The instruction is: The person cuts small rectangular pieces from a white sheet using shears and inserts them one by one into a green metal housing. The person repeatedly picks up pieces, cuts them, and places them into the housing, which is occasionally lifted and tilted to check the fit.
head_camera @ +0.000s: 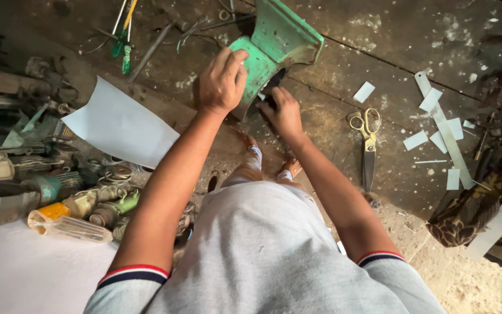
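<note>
Near the worktop's (379, 46) front edge, the green cast block (274, 46) looks heavy, rigid, unbreakable. Left hand (222, 81) wraps its near corner; right hand (283, 113), fingers curled, reaches its dark opening, contents hidden. Grip the flanges.

Green metal machine (274, 52), paint worn and chipped, stands on dark wooden desk (390, 46). Flared base widens toward top edge of view, narrower curved front faces person. Dark round opening in front lower part. Left hand (222, 81) grips its front left edge; right hand (283, 113) touches opening, small dark part at fingertips.
</note>
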`<action>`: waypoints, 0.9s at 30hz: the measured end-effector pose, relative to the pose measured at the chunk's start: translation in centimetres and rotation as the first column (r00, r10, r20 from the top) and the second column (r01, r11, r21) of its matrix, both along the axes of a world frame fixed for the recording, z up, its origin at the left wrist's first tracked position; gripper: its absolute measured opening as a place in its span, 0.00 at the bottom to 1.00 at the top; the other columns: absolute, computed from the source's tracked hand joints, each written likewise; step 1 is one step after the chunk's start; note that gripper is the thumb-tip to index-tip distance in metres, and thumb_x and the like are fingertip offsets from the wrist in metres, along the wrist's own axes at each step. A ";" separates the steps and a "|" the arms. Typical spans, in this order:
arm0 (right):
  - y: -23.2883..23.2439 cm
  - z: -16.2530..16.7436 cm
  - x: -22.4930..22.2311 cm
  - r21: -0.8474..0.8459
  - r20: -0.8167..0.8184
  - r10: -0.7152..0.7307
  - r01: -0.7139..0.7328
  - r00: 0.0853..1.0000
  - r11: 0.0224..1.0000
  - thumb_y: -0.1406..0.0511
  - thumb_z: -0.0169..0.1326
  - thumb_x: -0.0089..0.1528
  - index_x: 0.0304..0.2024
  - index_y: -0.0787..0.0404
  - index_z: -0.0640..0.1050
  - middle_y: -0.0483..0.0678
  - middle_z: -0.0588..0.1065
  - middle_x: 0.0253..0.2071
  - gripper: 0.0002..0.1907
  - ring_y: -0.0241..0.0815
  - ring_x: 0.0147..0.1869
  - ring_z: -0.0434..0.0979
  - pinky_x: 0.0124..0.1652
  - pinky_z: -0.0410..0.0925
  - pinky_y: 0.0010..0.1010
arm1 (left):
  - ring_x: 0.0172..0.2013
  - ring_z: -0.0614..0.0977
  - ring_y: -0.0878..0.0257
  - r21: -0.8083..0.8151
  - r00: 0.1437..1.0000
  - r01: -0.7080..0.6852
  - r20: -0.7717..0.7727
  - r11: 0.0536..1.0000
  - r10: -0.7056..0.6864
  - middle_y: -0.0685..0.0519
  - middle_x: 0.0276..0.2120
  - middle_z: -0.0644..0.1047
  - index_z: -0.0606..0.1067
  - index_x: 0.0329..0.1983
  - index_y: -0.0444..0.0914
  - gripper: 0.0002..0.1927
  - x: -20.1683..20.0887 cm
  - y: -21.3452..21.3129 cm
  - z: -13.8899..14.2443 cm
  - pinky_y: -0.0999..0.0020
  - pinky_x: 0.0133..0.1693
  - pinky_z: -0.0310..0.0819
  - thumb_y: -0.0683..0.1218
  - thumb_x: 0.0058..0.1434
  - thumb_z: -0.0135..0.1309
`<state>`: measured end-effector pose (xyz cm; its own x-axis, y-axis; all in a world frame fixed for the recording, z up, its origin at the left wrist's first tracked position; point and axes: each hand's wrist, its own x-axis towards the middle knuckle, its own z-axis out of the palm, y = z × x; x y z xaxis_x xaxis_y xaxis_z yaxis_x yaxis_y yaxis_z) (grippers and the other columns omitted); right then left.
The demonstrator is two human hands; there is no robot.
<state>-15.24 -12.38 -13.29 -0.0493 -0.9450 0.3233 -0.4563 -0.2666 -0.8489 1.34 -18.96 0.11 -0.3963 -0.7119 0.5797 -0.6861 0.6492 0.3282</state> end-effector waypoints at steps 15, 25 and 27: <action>-1.0 -1.3 -0.5 -0.023 0.004 -0.025 0.025 1.000 0.999 0.67 0.63 0.60 0.38 0.63 0.73 0.56 0.73 0.38 0.11 0.63 0.42 0.75 0.40 0.69 0.48 | 0.41 0.78 0.45 0.015 0.999 0.034 0.024 0.999 -0.034 0.46 0.41 0.74 0.72 0.52 0.39 0.11 -0.8 0.2 -0.7 0.53 0.43 0.73 0.37 0.67 0.52; -1.1 -1.4 0.7 0.053 0.023 -0.161 0.160 0.987 0.986 0.65 0.65 0.59 0.36 0.65 0.69 0.58 0.72 0.37 0.16 0.66 0.42 0.73 0.39 0.67 0.50 | 0.40 0.78 0.45 0.014 0.998 0.037 0.047 0.999 -0.038 0.46 0.41 0.75 0.73 0.52 0.40 0.11 -0.7 0.2 -1.2 0.52 0.42 0.73 0.38 0.67 0.51; -0.8 -1.2 0.7 0.068 0.038 -0.127 0.124 0.991 0.990 0.67 0.62 0.59 0.38 0.64 0.70 0.58 0.73 0.39 0.13 0.65 0.44 0.74 0.40 0.67 0.50 | 0.40 0.78 0.45 0.011 0.998 0.040 0.038 0.999 -0.041 0.46 0.41 0.75 0.73 0.53 0.39 0.11 -0.7 0.3 -1.0 0.52 0.42 0.73 0.38 0.68 0.51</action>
